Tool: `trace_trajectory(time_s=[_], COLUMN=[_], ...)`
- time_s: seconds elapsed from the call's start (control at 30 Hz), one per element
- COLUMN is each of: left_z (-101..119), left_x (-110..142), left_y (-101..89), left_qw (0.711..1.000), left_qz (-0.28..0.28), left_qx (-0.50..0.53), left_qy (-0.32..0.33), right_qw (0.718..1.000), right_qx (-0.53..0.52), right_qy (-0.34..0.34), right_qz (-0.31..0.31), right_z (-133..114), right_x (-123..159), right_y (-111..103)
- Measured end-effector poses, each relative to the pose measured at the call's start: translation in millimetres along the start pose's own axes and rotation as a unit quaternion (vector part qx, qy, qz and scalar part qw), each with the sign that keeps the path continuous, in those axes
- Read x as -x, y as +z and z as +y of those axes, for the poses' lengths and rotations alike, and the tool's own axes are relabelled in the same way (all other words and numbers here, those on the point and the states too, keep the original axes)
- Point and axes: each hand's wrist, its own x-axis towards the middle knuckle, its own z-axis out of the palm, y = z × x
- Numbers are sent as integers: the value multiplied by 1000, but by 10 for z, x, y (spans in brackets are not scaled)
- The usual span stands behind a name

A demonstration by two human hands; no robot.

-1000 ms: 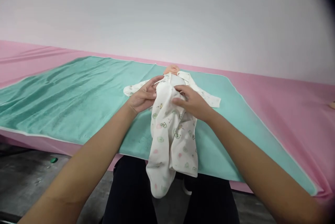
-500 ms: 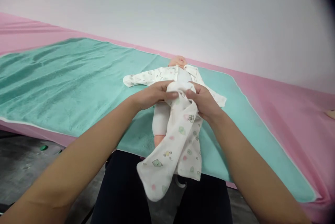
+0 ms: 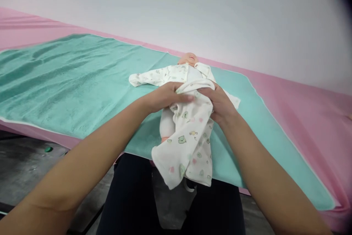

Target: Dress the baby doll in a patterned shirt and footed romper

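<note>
Left hand, right hand both curled closed on bunched sleepsuit; uneven tug could twist it against doll.

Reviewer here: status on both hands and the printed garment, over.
Left hand, right hand: both gripping printed garment. Garment bunched at the hands, lower end past teal mat's near edge. Doll lying partly beneath; nothing visibly blocking.
</note>
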Motion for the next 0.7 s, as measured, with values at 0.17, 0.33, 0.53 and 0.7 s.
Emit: trace_trajectory(time_s=[0.17,0.33,0.53,0.7], left_z=[-77,-70,-12,-68], left_x=[-47,-31,-12,-52], left_y=[17,-20,-6,63], left_qw=[985,995,999,988], left_qz=[49,42,-8,67], left_qx=[150,91,-26,135], left_qy=[63,28,-40,43], right_qw=[977,992,994,990], right_qx=[129,58,-102,-115], right_qy=[85,81,28,30], right_qz=[-145,-78,-25,-82], right_z=[-130,-66,75,19], right_x=[85,92,-4,25], right_y=[64,88,-12,15])
